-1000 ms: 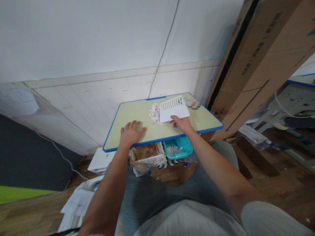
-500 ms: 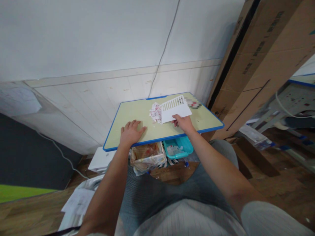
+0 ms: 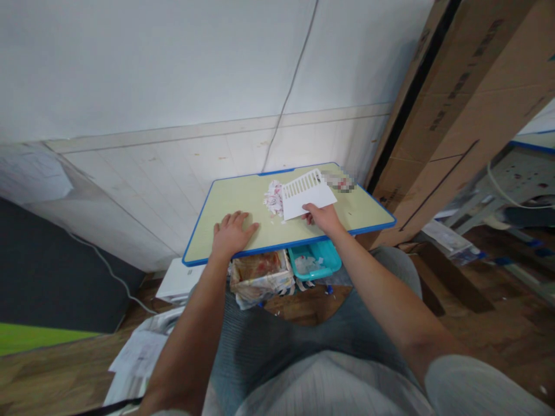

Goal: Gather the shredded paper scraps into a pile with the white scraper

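Note:
My right hand [image 3: 319, 217] grips a flat white slotted card [image 3: 306, 199] by its near edge, thumb on top. A row of parallel slots runs along the card's far side. The card's left edge touches or overlaps a heap of paper scraps [image 3: 274, 197], white with reddish marks. My left hand [image 3: 234, 232] lies flat with fingers spread on the pale yellow-green tabletop [image 3: 225, 193], near its front left edge, holding nothing. Behind the card, toward the back right of the table, lies a pixelated item [image 3: 341, 181] that I cannot make out.
Under the table's front edge hang a lined bin [image 3: 260, 284] and a turquoise basket [image 3: 319, 274] with pale scraps inside. A white wall stands behind, with a cable [image 3: 288, 92] running down it. Tall cardboard boxes [image 3: 433, 115] stand close on the right.
The white slotted card has shifted slightly left and toward me, its tilt a little changed, still in my right hand. My left hand stays in place.

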Demonstrator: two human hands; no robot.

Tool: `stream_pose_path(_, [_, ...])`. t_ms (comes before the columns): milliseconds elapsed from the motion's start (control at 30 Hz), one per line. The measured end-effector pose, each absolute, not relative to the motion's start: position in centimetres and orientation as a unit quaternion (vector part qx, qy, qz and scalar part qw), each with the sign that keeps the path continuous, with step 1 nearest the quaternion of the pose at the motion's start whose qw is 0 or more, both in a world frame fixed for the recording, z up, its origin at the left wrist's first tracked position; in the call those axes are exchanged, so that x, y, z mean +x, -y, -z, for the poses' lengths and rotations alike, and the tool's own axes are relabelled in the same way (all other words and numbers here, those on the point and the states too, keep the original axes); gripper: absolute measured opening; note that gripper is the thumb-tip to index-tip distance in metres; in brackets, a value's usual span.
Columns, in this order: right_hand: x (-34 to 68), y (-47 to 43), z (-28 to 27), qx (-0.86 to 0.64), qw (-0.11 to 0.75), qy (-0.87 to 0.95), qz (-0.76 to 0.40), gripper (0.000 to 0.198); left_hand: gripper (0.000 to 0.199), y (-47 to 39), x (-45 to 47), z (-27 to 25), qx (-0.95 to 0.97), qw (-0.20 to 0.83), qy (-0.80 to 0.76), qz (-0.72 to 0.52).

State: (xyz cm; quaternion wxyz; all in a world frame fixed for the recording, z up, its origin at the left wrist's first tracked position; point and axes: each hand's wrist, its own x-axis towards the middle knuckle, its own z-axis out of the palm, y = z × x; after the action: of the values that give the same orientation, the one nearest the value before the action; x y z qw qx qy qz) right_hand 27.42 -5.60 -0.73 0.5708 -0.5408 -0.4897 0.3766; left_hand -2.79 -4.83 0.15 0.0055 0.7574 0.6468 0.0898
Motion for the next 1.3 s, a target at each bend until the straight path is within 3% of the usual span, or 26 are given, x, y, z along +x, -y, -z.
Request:
stream_pose_path(267, [27.3,6.0,0.3,-0.534,0.572,0.486,-0.389,0.007,0.063,4.8,-2.9,0.0,0.755,0.008,-0.65,-0.09])
stream_pose_path(1300, [27.8,10.6,1.7,-0.552,0.594,0.469,-0.348,0.024,0.063,5.1,-2.4,-0.1,0.759,0.017,-0.643,-0.104])
